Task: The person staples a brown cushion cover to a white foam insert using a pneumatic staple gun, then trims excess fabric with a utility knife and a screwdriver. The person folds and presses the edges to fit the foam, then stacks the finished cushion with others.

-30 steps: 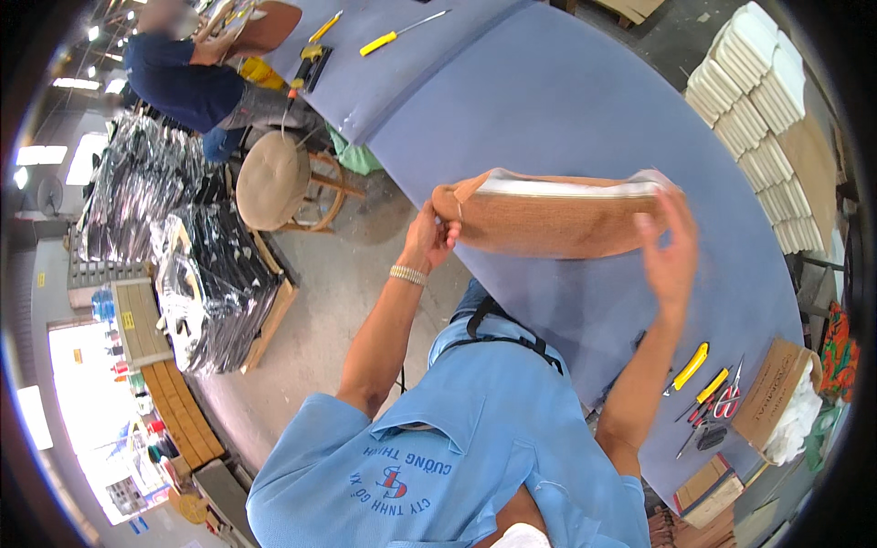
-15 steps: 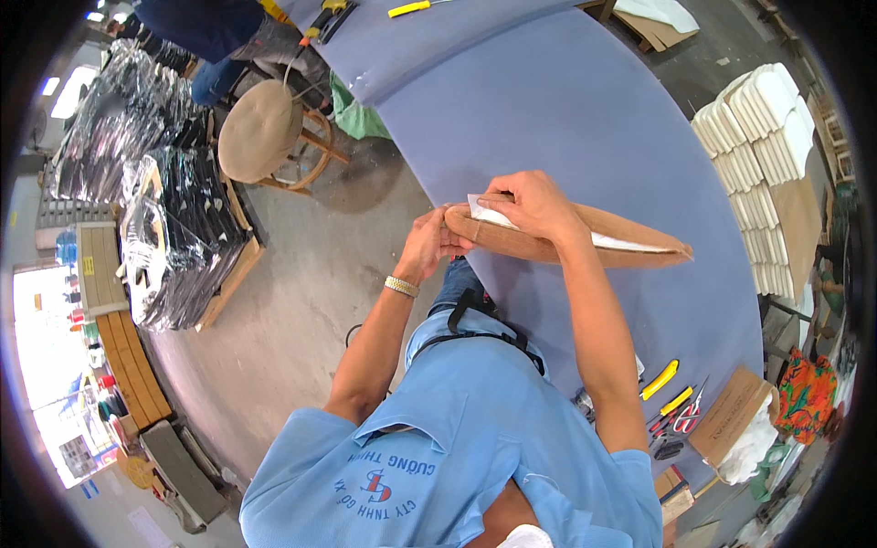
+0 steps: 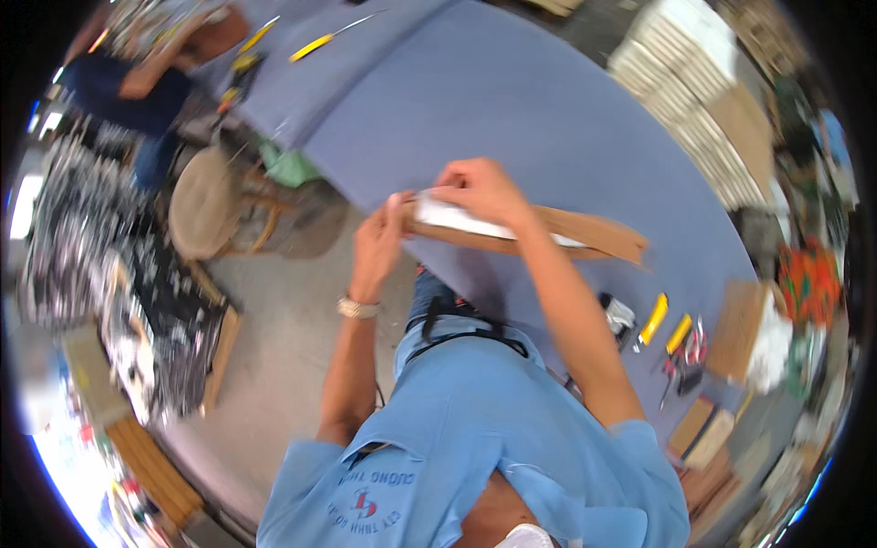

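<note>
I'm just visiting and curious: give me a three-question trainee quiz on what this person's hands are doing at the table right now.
1. True or false: both hands touch the brown cardboard sleeve.
2. The white sheet sits: A) inside the sleeve, sticking out, B) on the round stool, C) on the floor.
3. What colour is the table cover?

Key: 1 true: left hand holds its end, right hand rests on top. 2 A. 3 Blue.
</note>
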Action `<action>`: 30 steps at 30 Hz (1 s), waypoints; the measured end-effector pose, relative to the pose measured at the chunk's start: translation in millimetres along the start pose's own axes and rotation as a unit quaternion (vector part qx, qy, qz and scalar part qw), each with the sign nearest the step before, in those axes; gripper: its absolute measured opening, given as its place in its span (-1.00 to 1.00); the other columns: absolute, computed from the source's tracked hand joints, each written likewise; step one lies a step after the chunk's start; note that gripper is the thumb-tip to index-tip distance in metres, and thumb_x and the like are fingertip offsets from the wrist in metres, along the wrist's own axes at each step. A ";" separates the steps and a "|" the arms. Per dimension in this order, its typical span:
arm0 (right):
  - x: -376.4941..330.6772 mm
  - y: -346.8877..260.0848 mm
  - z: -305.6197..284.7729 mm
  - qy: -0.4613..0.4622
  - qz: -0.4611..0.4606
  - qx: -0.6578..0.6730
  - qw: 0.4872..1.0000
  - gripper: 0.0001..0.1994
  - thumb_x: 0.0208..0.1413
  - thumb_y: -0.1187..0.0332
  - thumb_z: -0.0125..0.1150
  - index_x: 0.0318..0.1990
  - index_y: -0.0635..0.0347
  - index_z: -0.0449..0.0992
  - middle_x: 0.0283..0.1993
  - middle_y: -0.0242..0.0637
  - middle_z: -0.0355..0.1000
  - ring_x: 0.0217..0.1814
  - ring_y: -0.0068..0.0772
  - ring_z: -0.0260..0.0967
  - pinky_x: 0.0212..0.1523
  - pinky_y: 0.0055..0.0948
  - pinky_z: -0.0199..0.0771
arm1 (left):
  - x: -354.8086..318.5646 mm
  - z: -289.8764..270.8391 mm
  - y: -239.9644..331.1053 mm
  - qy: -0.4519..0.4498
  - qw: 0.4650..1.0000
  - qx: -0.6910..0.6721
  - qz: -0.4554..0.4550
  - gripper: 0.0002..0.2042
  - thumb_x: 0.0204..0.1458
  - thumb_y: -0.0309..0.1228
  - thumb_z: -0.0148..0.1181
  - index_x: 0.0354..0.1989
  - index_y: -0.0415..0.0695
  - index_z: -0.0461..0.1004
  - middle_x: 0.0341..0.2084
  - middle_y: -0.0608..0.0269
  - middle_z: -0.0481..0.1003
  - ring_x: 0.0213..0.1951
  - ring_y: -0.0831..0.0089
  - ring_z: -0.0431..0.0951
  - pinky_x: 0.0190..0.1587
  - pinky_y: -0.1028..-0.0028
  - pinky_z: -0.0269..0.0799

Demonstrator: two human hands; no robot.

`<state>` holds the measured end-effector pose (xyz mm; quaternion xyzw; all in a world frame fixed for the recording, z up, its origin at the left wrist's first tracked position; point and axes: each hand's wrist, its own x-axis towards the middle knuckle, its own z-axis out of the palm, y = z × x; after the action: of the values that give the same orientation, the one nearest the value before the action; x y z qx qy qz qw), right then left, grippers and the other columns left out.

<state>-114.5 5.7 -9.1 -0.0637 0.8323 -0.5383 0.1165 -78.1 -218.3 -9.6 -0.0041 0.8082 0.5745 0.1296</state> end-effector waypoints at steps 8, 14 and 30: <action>-104.0 5.3 -55.3 0.260 -0.103 -0.098 0.955 -0.71 0.19 0.21 0.41 -0.01 0.11 0.68 -0.05 -0.23 0.66 -0.05 -0.17 0.61 -0.01 -0.25 0.60 | 3.3 -11.3 -35.6 0.013 0.979 0.195 0.058 -0.44 0.27 -0.04 0.31 0.33 -0.09 0.41 -0.04 -0.09 0.64 -0.08 0.20 0.68 -0.04 0.25 0.57; -274.7 100.3 -98.9 0.497 0.085 -0.009 0.864 -0.64 0.20 0.32 0.38 0.16 0.05 0.62 0.17 -0.29 0.58 0.21 -0.30 0.52 0.19 -0.31 0.52 | 6.0 -15.7 -50.2 -0.008 0.978 0.172 0.116 -0.50 0.32 -0.14 0.28 0.34 -0.07 0.40 0.00 -0.04 0.63 -0.05 0.24 0.65 0.02 0.29 0.55; -222.7 112.4 -99.6 0.338 0.114 -0.021 0.934 -0.78 0.03 0.35 0.45 -0.13 0.07 0.70 -0.20 -0.30 0.66 -0.13 -0.25 0.57 -0.10 -0.28 0.55 | 53.1 7.7 30.9 -0.160 0.878 0.359 0.272 -0.40 0.18 -0.08 0.36 0.35 -0.09 0.45 0.18 -0.10 0.52 0.20 -0.03 0.52 0.21 0.15 0.45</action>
<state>76.3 191.3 -44.4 0.2151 0.8351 -0.4937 -0.1125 -132.7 -193.1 5.3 0.3547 0.8966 0.2500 0.0887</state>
